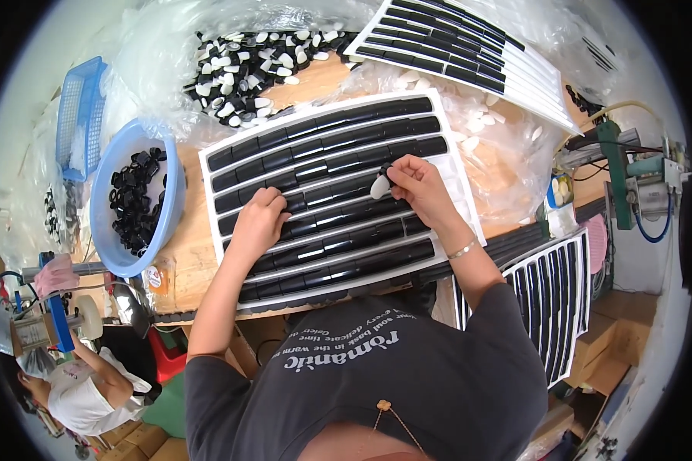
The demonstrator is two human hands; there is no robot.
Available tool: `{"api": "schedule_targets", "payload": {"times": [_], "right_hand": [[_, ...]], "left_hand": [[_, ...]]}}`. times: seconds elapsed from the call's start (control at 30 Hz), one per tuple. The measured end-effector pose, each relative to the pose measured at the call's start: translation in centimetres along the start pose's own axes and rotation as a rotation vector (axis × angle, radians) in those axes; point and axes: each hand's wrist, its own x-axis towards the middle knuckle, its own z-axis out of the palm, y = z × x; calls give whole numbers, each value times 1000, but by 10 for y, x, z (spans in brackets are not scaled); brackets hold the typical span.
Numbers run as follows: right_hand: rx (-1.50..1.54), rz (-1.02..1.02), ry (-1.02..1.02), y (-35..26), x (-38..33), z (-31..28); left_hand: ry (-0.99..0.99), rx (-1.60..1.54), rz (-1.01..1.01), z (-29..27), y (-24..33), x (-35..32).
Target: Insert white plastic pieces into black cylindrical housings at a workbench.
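Note:
A white tray [469, 201] lies in front of me, its curved rows filled with glossy black pieces [346, 165]. Between the thumb and fingers of my right hand [423, 190] is a small oval part [380, 186], white at one end and black at the other, held above the tray's right half. My left hand [260, 221] rests on the rows left of the middle. Its fingers are curled down against the black pieces, and whatever they may hold is hidden.
Left of the tray stands a blue basin [177, 192] with small black parts; behind it is a blue basket [81, 115]. A pile of black and white parts [246, 73] lies at the back. Another tray [446, 46] is far right. A person [92, 384] works at lower left.

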Motion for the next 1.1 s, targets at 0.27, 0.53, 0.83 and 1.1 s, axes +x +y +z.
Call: {"api": "schedule_targets", "payload": {"times": [0.27, 0.53, 0.83, 1.1], "right_hand": [[137, -33, -20, 2, 0, 12], [12, 21, 44, 20, -6, 0], [-127, -234, 39, 23, -13, 46], [-231, -229, -114, 9, -22, 66]], "left_hand": [[-107, 13, 270, 7, 24, 49], [-251, -124, 275, 0, 19, 52], [216, -392, -29, 12, 39, 36], [321, -336, 148, -9, 66, 36]]}}
